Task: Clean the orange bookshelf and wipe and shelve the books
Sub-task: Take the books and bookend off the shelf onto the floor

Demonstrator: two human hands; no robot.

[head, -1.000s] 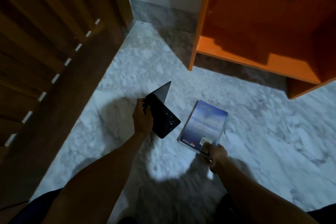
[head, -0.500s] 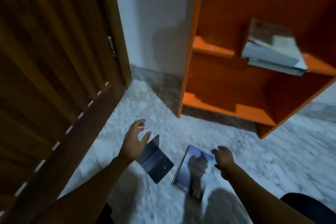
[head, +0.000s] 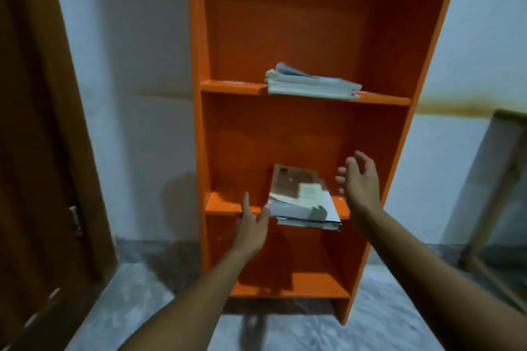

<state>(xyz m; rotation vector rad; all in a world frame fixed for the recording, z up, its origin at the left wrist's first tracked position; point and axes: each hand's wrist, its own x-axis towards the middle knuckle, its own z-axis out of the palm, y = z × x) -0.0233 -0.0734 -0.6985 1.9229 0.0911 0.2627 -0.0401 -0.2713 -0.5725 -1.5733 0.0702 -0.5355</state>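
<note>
The tall orange bookshelf (head: pixel 308 25) stands against the white wall. A stack of books (head: pixel 302 202) with a brown cover on top lies on its middle shelf and juts over the front edge. Another pile of pale books (head: pixel 310 84) lies on the shelf above. My left hand (head: pixel 252 225) is open with fingers straight, just left of the lower stack, at its corner. My right hand (head: pixel 360 182) hovers open to the right of that stack, fingers loosely spread, holding nothing.
A brown wooden door (head: pixel 42 151) fills the left side. A wooden-framed panel (head: pixel 496 194) leans on the wall at the right. Marble floor (head: pixel 142 308) runs below the shelf; the lowest compartment holds nothing visible.
Both hands let go of the dark folder and blue book on the floor and rose toward the middle shelf. My view swung up from the floor to the bookshelf.
</note>
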